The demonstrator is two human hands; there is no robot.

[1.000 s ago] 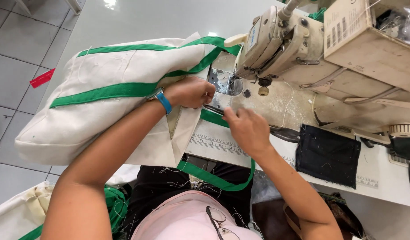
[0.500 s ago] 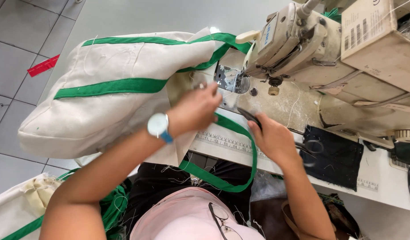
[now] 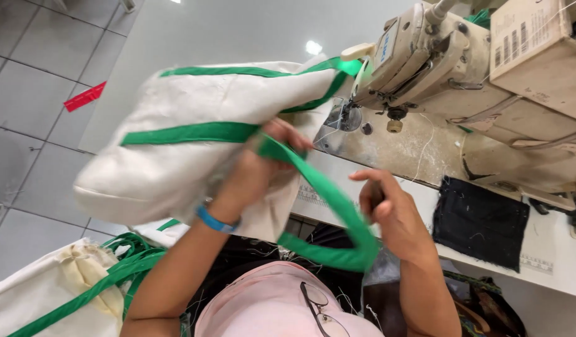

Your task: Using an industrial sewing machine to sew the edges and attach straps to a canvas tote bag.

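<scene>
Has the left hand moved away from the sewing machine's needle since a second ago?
Yes. The left hand has pulled back from the sewing machine needle area toward the person, lifting the canvas bag by its green strap.

Single head cam, close range.
I'm looking steeply down over the sewing machine (image 3: 425, 68) and table (image 3: 550, 262).
</scene>
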